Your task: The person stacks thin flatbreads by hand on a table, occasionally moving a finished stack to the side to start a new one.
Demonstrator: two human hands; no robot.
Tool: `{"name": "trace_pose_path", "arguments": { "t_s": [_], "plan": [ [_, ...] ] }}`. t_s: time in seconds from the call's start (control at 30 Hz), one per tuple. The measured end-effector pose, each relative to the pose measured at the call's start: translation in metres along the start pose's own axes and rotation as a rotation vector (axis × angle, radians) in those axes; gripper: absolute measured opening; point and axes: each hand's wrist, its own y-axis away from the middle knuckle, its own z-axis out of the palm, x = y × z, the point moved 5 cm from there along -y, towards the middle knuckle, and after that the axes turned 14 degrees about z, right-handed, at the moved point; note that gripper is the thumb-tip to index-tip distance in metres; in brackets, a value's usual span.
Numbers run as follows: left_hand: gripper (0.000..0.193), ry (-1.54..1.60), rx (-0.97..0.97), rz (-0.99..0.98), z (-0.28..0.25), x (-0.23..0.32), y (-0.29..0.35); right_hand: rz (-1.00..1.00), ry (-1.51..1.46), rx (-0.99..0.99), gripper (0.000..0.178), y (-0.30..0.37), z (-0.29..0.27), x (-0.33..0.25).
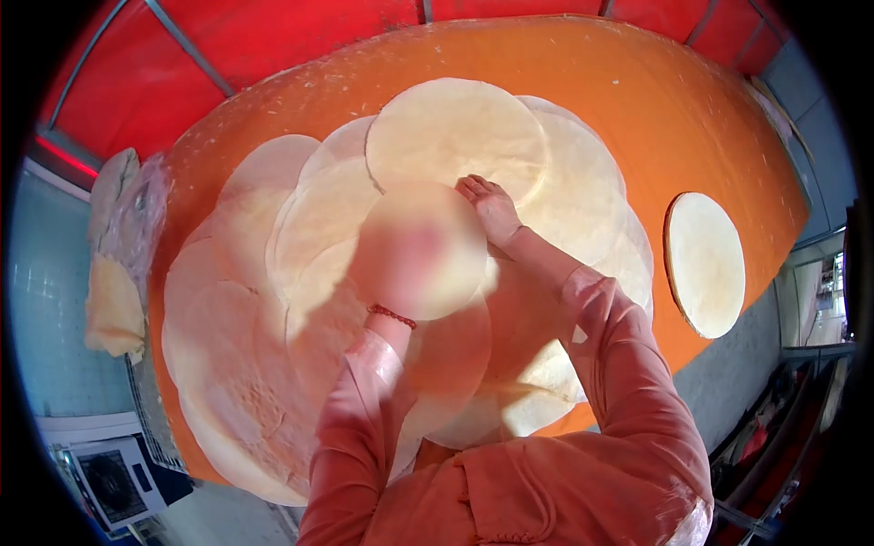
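Note:
Thin, round, pale flatbreads (228, 337) overlap in a wide layer over the orange cloth. The topmost flatbread (451, 132) lies at the far middle, its near edge under my right hand (492, 209). That hand's fingers are bent and close together on this edge, seemingly gripping it. Left of it and nearer to me, my left hand (421, 259) reaches over the layer. A round blurred patch covers its fingers, so their hold cannot be made out. A red bead bracelet (391, 316) circles the left wrist. Both forearms wear pink sleeves.
An orange cloth (628, 118) covers the large table. One thick round disc (706, 264) lies apart at the right. Folded cloth and clear plastic (123, 246) sit along the left edge. Red panels (319, 36) stand behind; a white appliance (114, 482) is at the lower left.

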Motion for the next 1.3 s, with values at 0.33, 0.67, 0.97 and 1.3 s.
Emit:
{"name": "trace_pose_path", "arguments": {
  "t_s": [0.33, 0.67, 0.97, 1.3],
  "plan": [
    [0.064, 0.111, -0.162, -0.040, 0.033, 0.012, 0.012, -0.043, -0.073, 0.030, 0.060, 0.009, -0.014, -0.002],
    [0.043, 0.139, -0.132, -0.040, 0.068, 0.004, 0.051, 0.240, -0.083, -0.034, 0.025, -0.127, -0.101, 0.076],
    [0.036, -0.005, -0.123, -0.113, 0.059, -0.069, 0.081, 0.033, 0.163, 0.088, 0.028, 0.099, -0.125, 0.089],
    [0.038, -0.205, -0.129, -0.069, 0.064, -0.052, 0.072, 0.105, 0.067, 0.173, 0.026, 0.131, -0.109, 0.075]
  ]
}}
